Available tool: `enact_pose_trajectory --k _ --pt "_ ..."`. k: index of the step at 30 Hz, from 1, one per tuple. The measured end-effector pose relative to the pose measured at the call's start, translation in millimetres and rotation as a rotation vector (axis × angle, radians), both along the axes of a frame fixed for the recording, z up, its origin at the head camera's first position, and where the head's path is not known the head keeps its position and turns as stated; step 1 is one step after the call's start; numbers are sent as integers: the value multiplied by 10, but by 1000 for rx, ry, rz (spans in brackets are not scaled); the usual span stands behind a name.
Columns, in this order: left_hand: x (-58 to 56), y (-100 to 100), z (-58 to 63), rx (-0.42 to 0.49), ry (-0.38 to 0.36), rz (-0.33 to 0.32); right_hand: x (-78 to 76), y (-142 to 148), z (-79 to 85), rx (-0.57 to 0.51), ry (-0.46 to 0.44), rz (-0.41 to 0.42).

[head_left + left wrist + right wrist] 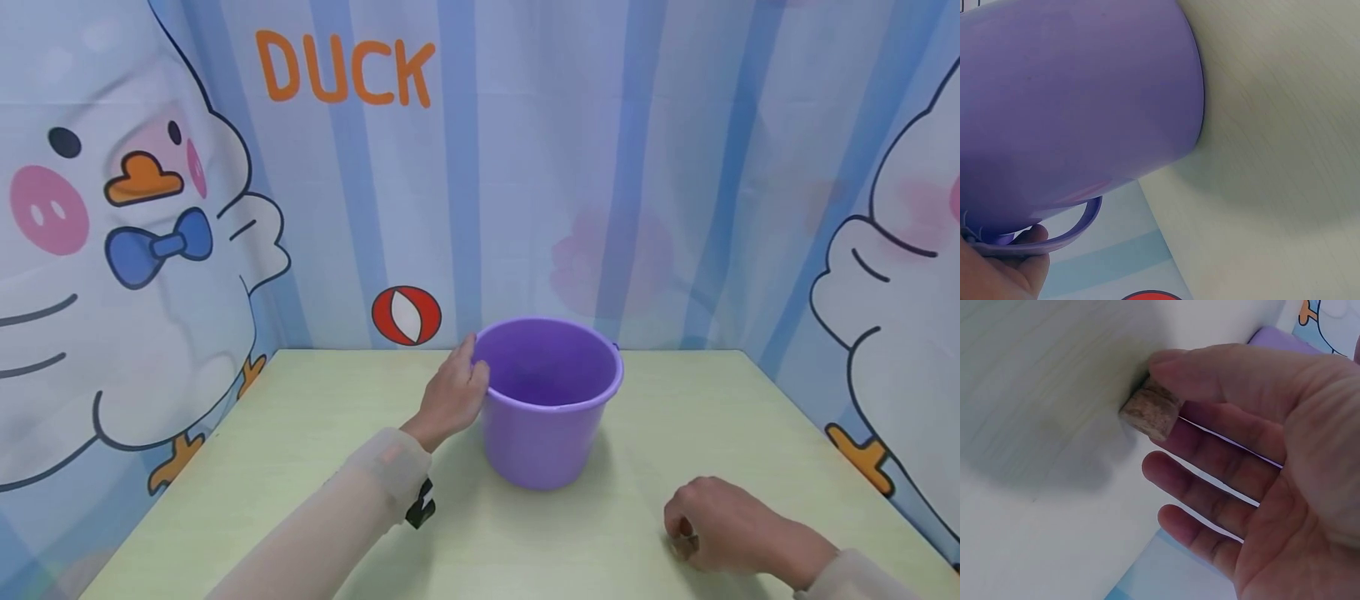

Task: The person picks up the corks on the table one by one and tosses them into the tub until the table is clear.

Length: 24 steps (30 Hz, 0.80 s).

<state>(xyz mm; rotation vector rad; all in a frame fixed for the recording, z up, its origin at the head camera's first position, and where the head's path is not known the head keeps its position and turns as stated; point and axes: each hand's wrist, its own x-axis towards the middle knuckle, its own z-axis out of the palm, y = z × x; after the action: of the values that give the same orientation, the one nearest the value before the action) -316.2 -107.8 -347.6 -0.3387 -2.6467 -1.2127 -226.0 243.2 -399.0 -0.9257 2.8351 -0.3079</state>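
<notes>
A purple plastic bucket (543, 446) stands upright on the table, its mouth facing up. At its left side my left hand (453, 393) grips the rim, thumb toward the inside. The left wrist view shows fingertips beside the bucket's curved purple handle (1077, 231), which hangs against the outer wall. To the right of the bucket and nearer to me, my right hand (720, 527) is low over the table. Between thumb and forefinger it pinches a short brown cork (1152, 412); the other fingers are spread apart. In the head view the cork is mostly hidden by the hand.
The pale yellow-green table (315, 450) ends at a blue striped curtain (517, 167) printed with ducks, which rises behind it and along both sides. The bucket is near the table's back edge.
</notes>
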Motion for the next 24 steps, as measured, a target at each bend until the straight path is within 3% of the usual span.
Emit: enact_pose_trajectory --k 11,24 --pt "26 9 23 1 -6 3 4 32 -34 -28 37 46" --pt "32 10 24 -7 -5 6 -9 0 121 -64 68 50"
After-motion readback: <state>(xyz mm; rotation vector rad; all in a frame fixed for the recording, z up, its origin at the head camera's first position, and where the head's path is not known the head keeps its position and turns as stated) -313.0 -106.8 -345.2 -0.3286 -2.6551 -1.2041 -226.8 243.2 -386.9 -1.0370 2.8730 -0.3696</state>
